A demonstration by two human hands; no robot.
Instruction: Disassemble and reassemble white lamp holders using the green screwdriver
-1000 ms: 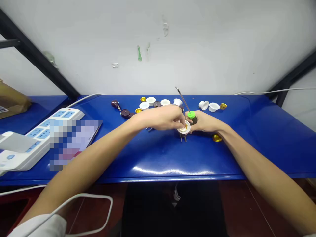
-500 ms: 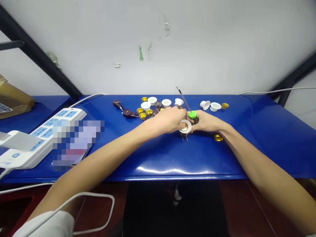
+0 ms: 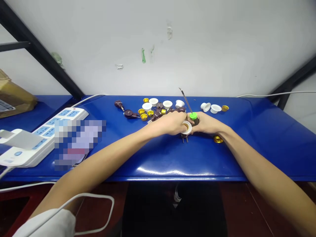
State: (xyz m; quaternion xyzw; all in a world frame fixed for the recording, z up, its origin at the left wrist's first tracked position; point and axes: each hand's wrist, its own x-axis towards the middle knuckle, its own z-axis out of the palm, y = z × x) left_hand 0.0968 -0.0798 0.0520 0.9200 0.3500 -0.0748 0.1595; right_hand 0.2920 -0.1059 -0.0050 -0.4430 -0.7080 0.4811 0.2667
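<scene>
At the middle of the table my left hand (image 3: 174, 122) has its fingers closed around a plug-in lamp socket. The white ring of this lamp socket (image 3: 190, 128) faces me, with gold metal inside and two plug pins pointing down towards me. My right hand (image 3: 208, 122) is wrapped round a screwdriver (image 3: 194, 116) with a green and black handle; its shaft points up and away. The right fingertips are close beside the socket, and whether they touch it is partly hidden. Gold threaded rings (image 3: 218, 139) lie near my right wrist.
Behind my left hand lie white rings (image 3: 167, 104), gold threaded shells (image 3: 144, 117) and dark brown plug bodies (image 3: 128, 114). More white rings (image 3: 215, 109) and a gold shell (image 3: 225, 108) lie at the back right. A power strip (image 3: 44, 136) and a blurred phone (image 3: 80, 141) are at the left.
The view has shifted slightly. Both hands keep their holds, and the white ring appears turned a little between the fingers.
</scene>
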